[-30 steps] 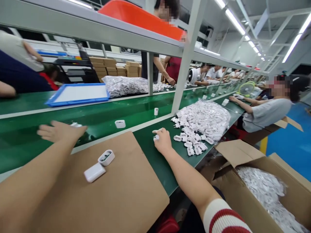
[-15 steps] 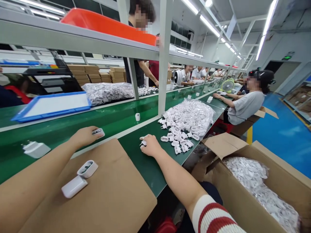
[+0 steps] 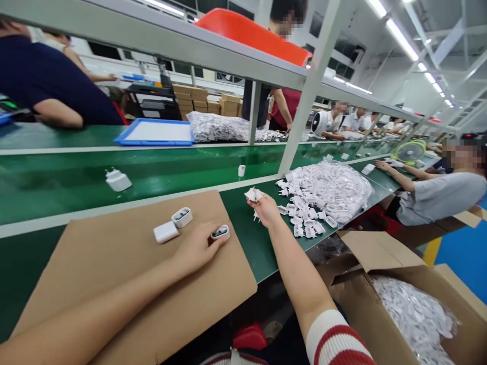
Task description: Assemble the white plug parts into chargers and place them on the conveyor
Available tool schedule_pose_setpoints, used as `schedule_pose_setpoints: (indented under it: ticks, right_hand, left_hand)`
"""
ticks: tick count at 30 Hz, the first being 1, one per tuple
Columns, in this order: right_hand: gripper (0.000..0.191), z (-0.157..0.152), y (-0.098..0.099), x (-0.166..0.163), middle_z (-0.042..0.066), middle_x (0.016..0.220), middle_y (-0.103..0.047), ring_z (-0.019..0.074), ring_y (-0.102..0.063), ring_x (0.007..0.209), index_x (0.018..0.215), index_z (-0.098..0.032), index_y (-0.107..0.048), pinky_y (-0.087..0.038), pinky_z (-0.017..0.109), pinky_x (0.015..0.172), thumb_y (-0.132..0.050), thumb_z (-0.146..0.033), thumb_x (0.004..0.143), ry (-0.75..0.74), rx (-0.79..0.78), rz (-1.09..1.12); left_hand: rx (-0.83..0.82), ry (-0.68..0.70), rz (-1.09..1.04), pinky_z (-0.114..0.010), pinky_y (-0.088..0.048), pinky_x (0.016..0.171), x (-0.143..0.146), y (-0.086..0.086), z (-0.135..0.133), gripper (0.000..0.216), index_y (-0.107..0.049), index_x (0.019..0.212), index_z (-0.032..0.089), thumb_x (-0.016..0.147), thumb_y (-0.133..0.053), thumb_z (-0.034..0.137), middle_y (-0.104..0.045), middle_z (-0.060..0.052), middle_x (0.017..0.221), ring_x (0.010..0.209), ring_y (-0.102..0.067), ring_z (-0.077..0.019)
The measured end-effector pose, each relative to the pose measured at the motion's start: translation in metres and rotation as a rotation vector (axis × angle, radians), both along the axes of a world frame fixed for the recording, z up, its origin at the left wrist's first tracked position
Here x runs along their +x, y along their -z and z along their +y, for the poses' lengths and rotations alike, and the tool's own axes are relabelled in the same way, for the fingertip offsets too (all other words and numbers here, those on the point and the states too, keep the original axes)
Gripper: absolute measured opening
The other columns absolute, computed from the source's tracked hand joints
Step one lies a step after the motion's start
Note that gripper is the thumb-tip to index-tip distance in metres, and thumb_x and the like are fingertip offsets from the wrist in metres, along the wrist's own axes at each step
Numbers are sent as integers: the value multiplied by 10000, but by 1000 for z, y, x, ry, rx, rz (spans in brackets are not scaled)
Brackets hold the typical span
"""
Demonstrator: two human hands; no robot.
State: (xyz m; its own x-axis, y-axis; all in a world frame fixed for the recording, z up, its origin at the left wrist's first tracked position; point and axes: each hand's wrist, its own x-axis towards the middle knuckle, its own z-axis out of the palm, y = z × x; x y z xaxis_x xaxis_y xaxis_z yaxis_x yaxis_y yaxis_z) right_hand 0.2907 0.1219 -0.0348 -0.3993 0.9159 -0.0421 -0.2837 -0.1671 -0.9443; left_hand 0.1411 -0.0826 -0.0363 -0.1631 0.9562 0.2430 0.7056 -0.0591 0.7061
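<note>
Gripping one open-topped white housing [image 3: 221,232], my left hand [image 3: 198,246] has thumb and fingers closed around it at the right side of one cardboard sheet [image 3: 114,243]. Two others sit together on that sheet: one open housing [image 3: 182,217] with its opening up and one lying housing [image 3: 166,232] on its side. My right hand [image 3: 268,209] is clamped on several white plug pieces [image 3: 254,194] above the green desk [image 3: 258,253]; I cannot tell their exact number. To its right I see one clear bag [image 3: 335,190], with over a dozen loose pieces [image 3: 304,215] beside it. On the near stretch of green belt [image 3: 182,167] I count one pronged charger [image 3: 117,180] and one small housing [image 3: 241,170], well apart. Beyond are one blue tray [image 3: 155,132] and one second bag [image 3: 216,126].
</note>
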Motion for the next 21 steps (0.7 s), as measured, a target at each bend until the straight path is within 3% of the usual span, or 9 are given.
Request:
schedule_pose_setpoints:
  ticks: [2,5,8,13,17,21]
  right_hand:
    - [138,-2,-3,0,80,978,-766,202,-736,947,954,-171,-718,-620,357,940,-707,-201,820,-110,-117,119]
    - [158,-6,-6,0,87,988,-768,212,-737,984,916,-171,-729,-618,355,956,-786,-200,772,-182,-120,121]
    - [282,-12,-8,-1,70,966,-767,203,-725,968,912,-174,-752,-600,344,930,-892,-246,677,-170,-31,37]
    - [350,-30,-11,-6,30,879,-756,154,-644,768,870,-189,-785,-540,305,746,-926,-341,589,-70,224,-142]
    - [337,-45,-16,-11,39,925,-766,141,-621,738,930,-208,-790,-495,271,653,-884,-364,646,-231,241,-164]
    - [377,-59,-21,-14,34,886,-742,170,-651,782,923,-211,-767,-559,317,739,-914,-393,627,-408,244,-209]
  left_hand:
    - [42,-62,-37,-488,-539,1020,-4,9,6,514,-707,1237,204,887,-598,564,-737,-141,1257,1169,-674,-360]
    - [36,-115,-136,-479,-562,951,-11,18,13,559,-691,1244,187,839,-670,571,-735,-140,1220,1098,-688,-346]
    - [29,-69,-164,-455,-558,894,-14,21,16,433,-734,1057,199,844,-667,570,-747,-118,1089,1014,-689,-324]
    - [38,-58,-223,-424,-561,844,-15,18,15,416,-727,1059,203,813,-718,538,-740,-103,1083,968,-690,-299]
    - [45,-44,-243,-417,-566,819,-17,18,15,350,-743,1005,207,827,-716,507,-736,-90,1008,907,-698,-285]
    - [75,-90,-276,-400,-563,827,-18,18,16,399,-732,1046,198,763,-781,474,-740,-93,1052,929,-692,-280]
